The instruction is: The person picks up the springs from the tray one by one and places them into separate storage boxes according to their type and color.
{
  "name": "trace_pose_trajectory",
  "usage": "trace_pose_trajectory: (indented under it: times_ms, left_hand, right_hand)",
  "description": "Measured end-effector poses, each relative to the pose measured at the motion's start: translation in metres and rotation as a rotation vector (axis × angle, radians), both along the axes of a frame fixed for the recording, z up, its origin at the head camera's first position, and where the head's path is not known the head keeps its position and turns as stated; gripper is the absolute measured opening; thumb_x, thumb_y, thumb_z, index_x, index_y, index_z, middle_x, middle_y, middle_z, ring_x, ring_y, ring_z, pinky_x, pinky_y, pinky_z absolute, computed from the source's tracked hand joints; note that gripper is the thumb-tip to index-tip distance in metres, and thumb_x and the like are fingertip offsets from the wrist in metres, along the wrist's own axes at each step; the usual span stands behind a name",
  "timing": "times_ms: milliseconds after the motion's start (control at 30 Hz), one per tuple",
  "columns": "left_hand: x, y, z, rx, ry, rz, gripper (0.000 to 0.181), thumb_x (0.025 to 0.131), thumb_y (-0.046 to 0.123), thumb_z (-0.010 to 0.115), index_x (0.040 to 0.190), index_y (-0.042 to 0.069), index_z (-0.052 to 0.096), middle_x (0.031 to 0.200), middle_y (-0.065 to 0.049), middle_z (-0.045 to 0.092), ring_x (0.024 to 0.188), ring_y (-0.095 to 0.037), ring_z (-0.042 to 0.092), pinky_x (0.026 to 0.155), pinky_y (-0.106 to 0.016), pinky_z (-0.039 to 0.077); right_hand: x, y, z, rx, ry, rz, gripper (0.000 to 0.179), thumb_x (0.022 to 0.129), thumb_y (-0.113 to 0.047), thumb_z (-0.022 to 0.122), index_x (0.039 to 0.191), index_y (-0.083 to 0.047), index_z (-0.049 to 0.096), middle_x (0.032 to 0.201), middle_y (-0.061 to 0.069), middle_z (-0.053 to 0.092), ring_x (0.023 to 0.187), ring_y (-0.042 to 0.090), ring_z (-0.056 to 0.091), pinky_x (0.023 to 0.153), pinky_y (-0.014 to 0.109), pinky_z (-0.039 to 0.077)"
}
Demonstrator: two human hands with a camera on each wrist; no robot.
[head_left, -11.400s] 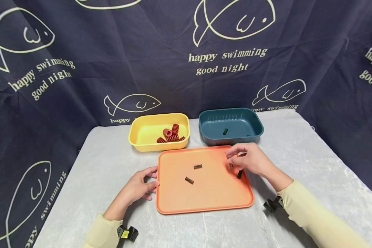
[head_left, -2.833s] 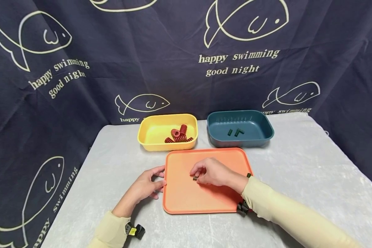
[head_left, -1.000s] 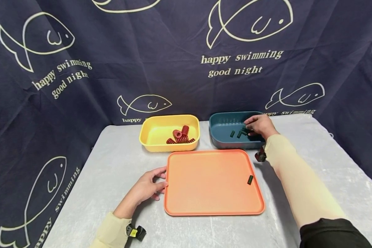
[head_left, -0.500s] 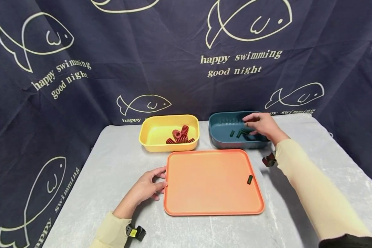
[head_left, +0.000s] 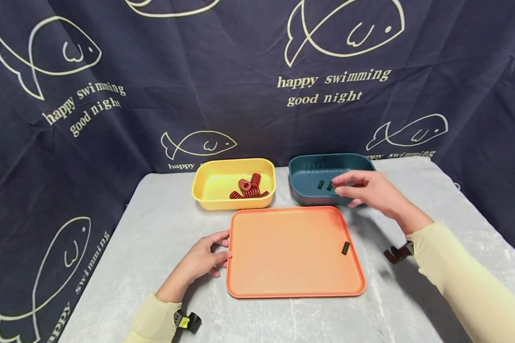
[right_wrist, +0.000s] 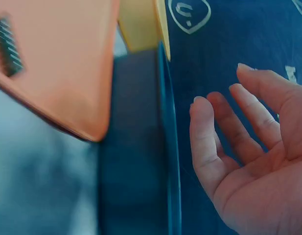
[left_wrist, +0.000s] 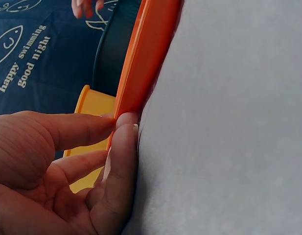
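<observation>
An orange tray (head_left: 292, 257) lies on the table, and my left hand (head_left: 202, 257) pinches its left edge. The left wrist view shows the thumb and fingers (left_wrist: 122, 161) on either side of the rim. One dark green compression spring (head_left: 345, 248) rests near the tray's right side. My right hand (head_left: 375, 193) hovers over the front right of the blue bin (head_left: 311, 198), fingers loosely bent and holding nothing. Inside that bin lie dark green springs (head_left: 321, 184), partly hidden behind the hand.
A yellow bin (head_left: 206, 204) with several red springs (head_left: 252, 191) stands left of the blue one, behind the tray. Grey cloth (head_left: 163, 219) covers the table. A dark blue curtain (head_left: 240, 114) with fish drawings hangs behind.
Springs from the tray are in the blue bin, leaving one on the tray. Over the last half second, my right hand has moved out of the bin toward me. The left stays put.
</observation>
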State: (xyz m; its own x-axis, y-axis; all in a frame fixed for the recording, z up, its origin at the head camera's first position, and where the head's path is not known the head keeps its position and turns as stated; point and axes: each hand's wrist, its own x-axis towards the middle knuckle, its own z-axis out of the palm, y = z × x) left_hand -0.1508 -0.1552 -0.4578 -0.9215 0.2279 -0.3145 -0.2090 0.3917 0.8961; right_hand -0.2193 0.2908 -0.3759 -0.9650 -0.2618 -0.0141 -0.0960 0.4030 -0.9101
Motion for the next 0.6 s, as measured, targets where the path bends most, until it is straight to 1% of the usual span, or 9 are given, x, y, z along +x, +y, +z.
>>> trace_pose_trajectory:
  times_ms: [133,300,433,600]
  left_hand:
    - [0.0,0.0,0.0,0.001,0.002,-0.005,0.06,0.095,-0.002,0.07,0.151,0.008,0.051,0.12,-0.011,0.06,0.074,-0.022,0.072,0.047,-0.035,0.058]
    - [0.0,-0.001,-0.001,-0.004,-0.001,-0.002,0.061,0.094,-0.002,0.07,0.151,0.008,0.051,0.119,-0.01,0.061,0.073,-0.022,0.072,0.047,-0.034,0.057]
    - [0.0,-0.001,0.0,-0.007,-0.004,0.002,0.061,0.094,-0.001,0.07,0.151,0.008,0.051,0.119,-0.01,0.061,0.074,-0.022,0.072,0.047,-0.034,0.057]
    - [0.0,0.0,0.0,-0.009,-0.001,0.003,0.061,0.094,-0.001,0.071,0.151,0.009,0.052,0.119,-0.01,0.061,0.073,-0.022,0.072,0.046,-0.034,0.057]
  right_hand:
    - [0.019,0.0,-0.011,0.025,-0.033,0.061,0.039,0.093,-0.019,0.08,0.127,-0.004,0.07,0.12,0.012,0.072,0.098,0.024,0.071,0.074,0.042,0.064]
    - [0.034,0.007,-0.033,0.004,-0.107,0.176,0.037,0.094,-0.013,0.078,0.126,0.003,0.068,0.118,0.022,0.071,0.091,0.032,0.072,0.071,0.045,0.063]
    - [0.043,0.011,-0.047,0.0,-0.137,0.245,0.035,0.093,-0.011,0.077,0.123,0.005,0.068,0.12,0.024,0.07,0.088,0.029,0.072,0.068,0.044,0.063]
    - [0.053,0.015,-0.056,-0.012,-0.135,0.274,0.03,0.093,-0.008,0.077,0.12,0.004,0.07,0.117,0.023,0.072,0.085,0.027,0.072,0.064,0.04,0.062]
